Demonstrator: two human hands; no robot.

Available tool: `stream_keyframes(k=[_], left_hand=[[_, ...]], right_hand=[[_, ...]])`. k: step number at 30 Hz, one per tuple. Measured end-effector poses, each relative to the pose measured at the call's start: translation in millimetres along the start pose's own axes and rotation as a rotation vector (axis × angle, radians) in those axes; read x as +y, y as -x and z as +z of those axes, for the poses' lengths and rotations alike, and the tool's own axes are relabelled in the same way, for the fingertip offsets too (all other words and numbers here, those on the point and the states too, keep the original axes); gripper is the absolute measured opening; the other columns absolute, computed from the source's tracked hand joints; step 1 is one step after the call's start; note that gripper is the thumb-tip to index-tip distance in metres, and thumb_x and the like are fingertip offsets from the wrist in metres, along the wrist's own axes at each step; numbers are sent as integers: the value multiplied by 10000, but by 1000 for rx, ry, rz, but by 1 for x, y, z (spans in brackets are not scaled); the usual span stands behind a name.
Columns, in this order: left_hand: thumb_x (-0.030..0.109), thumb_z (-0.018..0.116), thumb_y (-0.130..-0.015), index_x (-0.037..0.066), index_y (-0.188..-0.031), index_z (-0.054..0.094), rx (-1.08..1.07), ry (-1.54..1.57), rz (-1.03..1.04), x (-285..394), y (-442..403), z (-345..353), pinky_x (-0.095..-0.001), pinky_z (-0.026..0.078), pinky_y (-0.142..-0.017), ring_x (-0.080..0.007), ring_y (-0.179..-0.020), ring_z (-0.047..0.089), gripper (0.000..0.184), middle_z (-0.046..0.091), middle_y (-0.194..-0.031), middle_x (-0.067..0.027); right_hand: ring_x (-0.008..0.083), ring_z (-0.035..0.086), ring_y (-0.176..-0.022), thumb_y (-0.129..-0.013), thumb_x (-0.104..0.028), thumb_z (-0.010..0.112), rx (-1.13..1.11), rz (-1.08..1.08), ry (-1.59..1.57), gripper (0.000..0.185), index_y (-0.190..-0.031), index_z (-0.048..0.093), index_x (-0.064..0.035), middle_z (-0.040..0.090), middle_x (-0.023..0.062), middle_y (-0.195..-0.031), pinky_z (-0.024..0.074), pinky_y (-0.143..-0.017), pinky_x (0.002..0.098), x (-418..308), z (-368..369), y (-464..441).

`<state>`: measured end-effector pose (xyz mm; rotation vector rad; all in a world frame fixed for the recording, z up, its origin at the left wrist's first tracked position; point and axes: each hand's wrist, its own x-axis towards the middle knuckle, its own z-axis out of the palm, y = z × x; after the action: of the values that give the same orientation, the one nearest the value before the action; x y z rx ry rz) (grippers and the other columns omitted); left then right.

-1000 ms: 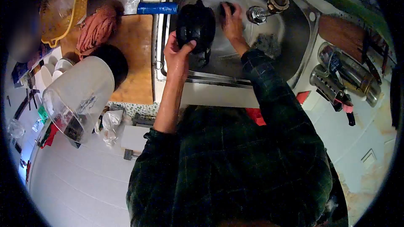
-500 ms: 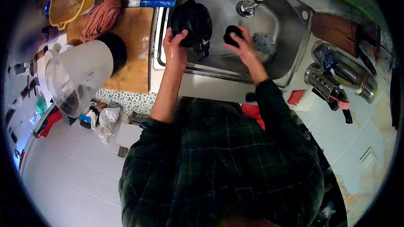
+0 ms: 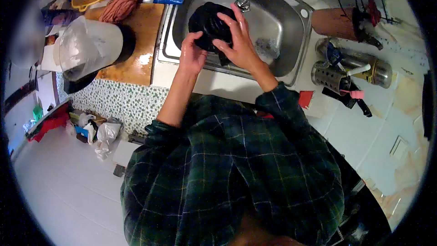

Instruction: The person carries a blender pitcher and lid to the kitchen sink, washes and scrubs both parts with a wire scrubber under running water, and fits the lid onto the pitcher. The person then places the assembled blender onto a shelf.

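1. The rounded black part (image 3: 210, 22) is at the left side of the sink (image 3: 291, 41).
2. The left hand (image 3: 194, 54) curls round its near left edge and seems to hold it.
3. The right hand (image 3: 237, 41) spreads its fingers on the right side; I can't tell if they grip.
4. Shiny, wet-looking skin could make it slip and bang the tap (image 3: 244, 4).
5. A bump could slide the blue-handled cleaver (image 3: 168, 0).

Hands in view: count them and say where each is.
2: the left hand at the left of the black item, the right hand at its right, both at the sink.
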<state>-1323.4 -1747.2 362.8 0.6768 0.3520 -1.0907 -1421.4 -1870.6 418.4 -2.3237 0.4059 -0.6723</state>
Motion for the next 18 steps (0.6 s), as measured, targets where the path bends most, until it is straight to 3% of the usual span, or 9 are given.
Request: stream_keyframes(k=[2,5,7,9,15,18], left_hand=[[123,572,-752,68,-1051,538,-13,8,20,1,4,-4,-328,482,-813,-196,-912,593,305,615,-998,-57],[98,558,-751,54,-1049,532,-9,16,88,-6,8,3,-331,494,-806,-190,-913,596,303,600,-1018,-65],[94,574,-744,37,-1073,526,-163,-71,110,0,16,14,-332,484,-836,-195,-937,587,337,590,-1036,-75],[79,581,-748,32,-1098,520,-174,-73,126,2,25,28,-326,475,-851,-189,-945,580,359,587,-1036,-75],[52,566,-763,26,-1103,519,-207,-135,209,0,31,37,-314,468,-850,-172,-926,579,344,587,-1024,-66],[65,574,-762,21,-1102,521,-198,-79,190,1,35,40,-307,464,-844,-169,-913,580,347,589,-1015,-61]], right_hand=[[358,327,-1245,-822,-188,594,-176,41,-214,445,-1255,491,-174,304,169,-1376,276,-1028,417,-1,-18,3],[325,372,-1226,-853,-155,547,-347,49,-120,428,-1275,489,-190,313,149,-1385,297,-1019,382,-5,-47,-2],[311,375,-1232,-864,-124,525,-381,-40,-70,411,-1270,495,-186,314,140,-1389,304,-1018,367,-4,-59,-7],[316,366,-1244,-867,-120,519,-432,-43,-147,423,-1283,482,-194,314,141,-1391,304,-1020,368,-8,-69,-11],[311,398,-1223,-842,-60,526,-407,20,-152,442,-1265,496,-182,343,140,-1360,337,-1003,366,-12,-78,-13],[312,445,-1158,-813,-37,545,-257,18,-54,422,-1212,535,-172,384,132,-1299,368,-977,362,-16,-69,-6]])
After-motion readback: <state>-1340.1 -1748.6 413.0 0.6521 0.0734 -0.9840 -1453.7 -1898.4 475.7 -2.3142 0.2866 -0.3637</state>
